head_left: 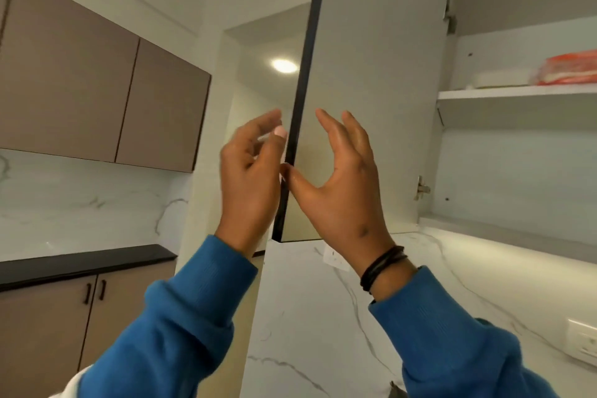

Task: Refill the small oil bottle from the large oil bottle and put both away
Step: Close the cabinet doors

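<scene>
With both hands, left hand (250,171) and right hand (339,178), relaxed and spread either side of the cabinet door (371,90), holding nothing, neither of the 2 oil bottles is visible; best swing it steadily, fingers off the hinge side.

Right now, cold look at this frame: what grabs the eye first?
Two raised hands at centre flank the dark edge of an open cabinet door: the left hand on its outer side, the right hand on its inner face, thumb at the edge. Inside the cabinet, upper right, an orange packet lies on the shelf. No oil bottle shows.
</scene>
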A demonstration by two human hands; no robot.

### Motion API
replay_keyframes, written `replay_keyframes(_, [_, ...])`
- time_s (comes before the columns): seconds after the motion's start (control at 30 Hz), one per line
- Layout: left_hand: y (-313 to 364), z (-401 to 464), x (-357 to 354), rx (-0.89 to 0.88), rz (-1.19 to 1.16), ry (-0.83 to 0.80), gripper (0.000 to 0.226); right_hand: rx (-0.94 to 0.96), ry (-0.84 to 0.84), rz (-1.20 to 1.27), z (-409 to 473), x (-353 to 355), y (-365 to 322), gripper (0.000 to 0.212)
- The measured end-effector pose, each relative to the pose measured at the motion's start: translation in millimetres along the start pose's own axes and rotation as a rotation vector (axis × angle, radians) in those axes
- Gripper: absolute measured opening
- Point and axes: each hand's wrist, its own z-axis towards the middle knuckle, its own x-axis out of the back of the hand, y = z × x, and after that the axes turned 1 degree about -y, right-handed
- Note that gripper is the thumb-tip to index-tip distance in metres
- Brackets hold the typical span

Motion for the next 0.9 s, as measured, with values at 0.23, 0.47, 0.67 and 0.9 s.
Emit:
replay_keyframes(0.23, [-25, 17, 3, 0.284, -0.200, -0.095, 0.025, 0.011, -0.084, -0.135, 15, -32, 4, 0.082])
replay_keyframes(0.47, [-30, 13, -11, 0.257, -0.281, -0.060, 0.020, 0.057, -0.066, -0.241, 5, -32, 11, 0.085])
replay_keyframes(0.67, [-18, -4, -40, 0.172, -0.432, -0.158, 0.017, 0.089, 0.001, -0.390, -10, 18, 11, 0.083])
replay_keyframes(0.9, [-14, -40, -112, -0.033, -0.534, -0.357, 0.025, 0.084, 0.103, -0.478, -31, 103, 29, 0.078])
